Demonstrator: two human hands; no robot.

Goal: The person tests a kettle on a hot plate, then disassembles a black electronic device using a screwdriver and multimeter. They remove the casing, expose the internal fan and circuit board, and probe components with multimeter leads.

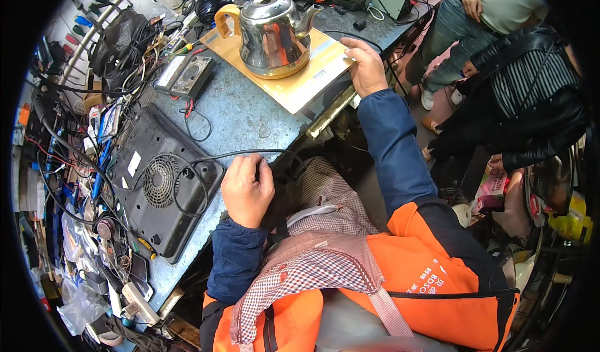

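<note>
My right hand [367, 67] pinches the right corner of a flat gold induction cooker [297, 95], thumb and forefinger at its edge. On the cooker stands a shiny steel kettle [270, 39] with a spout to the right and a yellow handle on the left. My left hand [247, 191] is curled closed near the bench's front edge. A black cable [240, 153] runs just behind its knuckles. What the left fingers hold, if anything, is hidden. Left of that hand, a black cooker base [164, 180] lies with its round fan grille facing up.
An analog multimeter [186, 75] with leads sits on the blue-grey bench [244, 117]. Tangled cables, tools and plastic bags crowd the left side. A power strip [139, 303] lies at the lower left. Two people [528, 70] stand at the right beyond the bench.
</note>
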